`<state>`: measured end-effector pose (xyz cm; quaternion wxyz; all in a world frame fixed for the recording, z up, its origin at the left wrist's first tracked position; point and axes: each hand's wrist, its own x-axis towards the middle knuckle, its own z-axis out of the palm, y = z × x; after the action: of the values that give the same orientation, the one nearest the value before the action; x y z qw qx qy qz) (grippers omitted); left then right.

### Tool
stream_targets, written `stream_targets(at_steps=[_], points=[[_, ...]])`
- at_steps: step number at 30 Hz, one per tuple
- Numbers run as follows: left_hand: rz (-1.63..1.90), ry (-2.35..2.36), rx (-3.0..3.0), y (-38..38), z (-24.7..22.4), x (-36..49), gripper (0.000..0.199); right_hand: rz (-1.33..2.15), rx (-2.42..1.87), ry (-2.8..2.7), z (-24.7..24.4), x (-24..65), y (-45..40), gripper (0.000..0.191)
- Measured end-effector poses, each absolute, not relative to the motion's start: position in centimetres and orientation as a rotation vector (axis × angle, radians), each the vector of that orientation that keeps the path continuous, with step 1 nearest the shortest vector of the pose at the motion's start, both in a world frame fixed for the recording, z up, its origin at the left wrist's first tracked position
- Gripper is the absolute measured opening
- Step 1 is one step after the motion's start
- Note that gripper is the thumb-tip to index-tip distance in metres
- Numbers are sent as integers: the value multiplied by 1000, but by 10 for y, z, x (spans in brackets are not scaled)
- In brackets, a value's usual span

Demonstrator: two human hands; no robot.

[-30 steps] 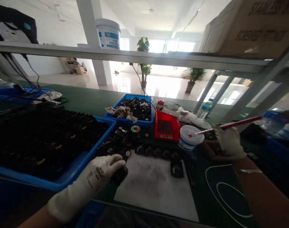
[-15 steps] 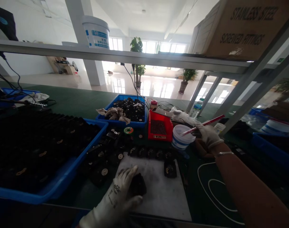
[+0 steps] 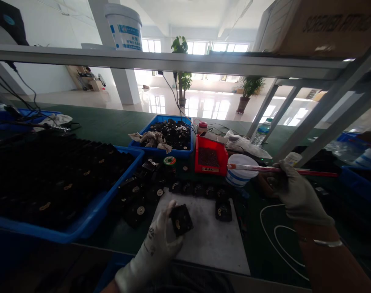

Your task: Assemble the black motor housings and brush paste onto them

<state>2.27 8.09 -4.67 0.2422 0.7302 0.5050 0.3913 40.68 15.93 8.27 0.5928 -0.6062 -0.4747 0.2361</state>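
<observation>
My left hand (image 3: 161,236), in a white glove, grips a square black plastic part (image 3: 181,220) with a small brass-coloured piece on its face, above a pale sheet (image 3: 210,248). My gloved right hand (image 3: 300,193) is closed round a brush (image 3: 265,168) with a long red handle. The brush lies nearly level, its tip over the rim of a white tub (image 3: 241,179). Another square black part (image 3: 223,211) rests on the sheet's right side. Along the sheet's far edge stands a row of several black parts (image 3: 198,188).
A large blue crate (image 3: 90,221) full of black parts is at left. Behind are a blue tray (image 3: 161,153) of small parts and a red bin (image 3: 212,167). A white cable (image 3: 263,228) curls at right. A metal shelf (image 3: 185,61) crosses above the bench.
My right hand has drawn the brush out of the tub and swung it level, moving right and nearer. My left hand has turned the black part so its face shows.
</observation>
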Motion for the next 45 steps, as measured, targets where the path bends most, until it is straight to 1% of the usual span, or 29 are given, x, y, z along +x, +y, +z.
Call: stream_targets(at_steps=[2, 5, 7, 10, 14, 21, 26, 32, 34, 37, 39, 41, 43, 45], points=[[1116, 1368, 1980, 82, -35, 28, 84, 672, -1339, -1085, 83, 372, 136, 40], [1170, 1354, 2017, 85, -26, 33, 84, 857, -1295, -1089, 82, 323, 98, 38], [1204, 1356, 2066, 86, -23, 35, 86, 858, -1237, -1071, 79, 299, 78, 35], [1226, 1373, 2119, 85, -23, 35, 89, 739, -1158, -1168, 70, 279, 61, 25], [1241, 1347, 2149, 82, -23, 34, 92, 562, -1033, -1406, 67, 271, 54, 8], [1268, 1281, 2094, 80, -24, 31, 92, 496, -928, -1712, 76, 263, 49, 13], [1216, 1161, 2018, 81, -17, 24, 93, 642, -843, -1848, 83, 268, 44, 20], [971, 899, 1992, 81, -9, 9, 108, 985, -859, -1954, 96, 297, 54, 10], [912, 803, 2040, 81, -4, 6, 110, 1091, -851, -1984, 102, 301, 61, 12], [858, 699, 2118, 81, 3, 5, 112, 1160, -887, -1978, 110, 296, 70, 18], [829, 672, 2169, 81, 6, 7, 113, 1201, -1013, -1895, 113, 287, 74, 26], [808, 668, 2214, 81, 7, 7, 111, 1224, -1144, -1770, 112, 279, 76, 39], [809, 689, 2216, 81, 6, 7, 110, 1164, -1232, -1644, 108, 274, 75, 47], [821, 748, 2160, 82, 3, 7, 109, 1024, -1270, -1524, 101, 274, 72, 52]])
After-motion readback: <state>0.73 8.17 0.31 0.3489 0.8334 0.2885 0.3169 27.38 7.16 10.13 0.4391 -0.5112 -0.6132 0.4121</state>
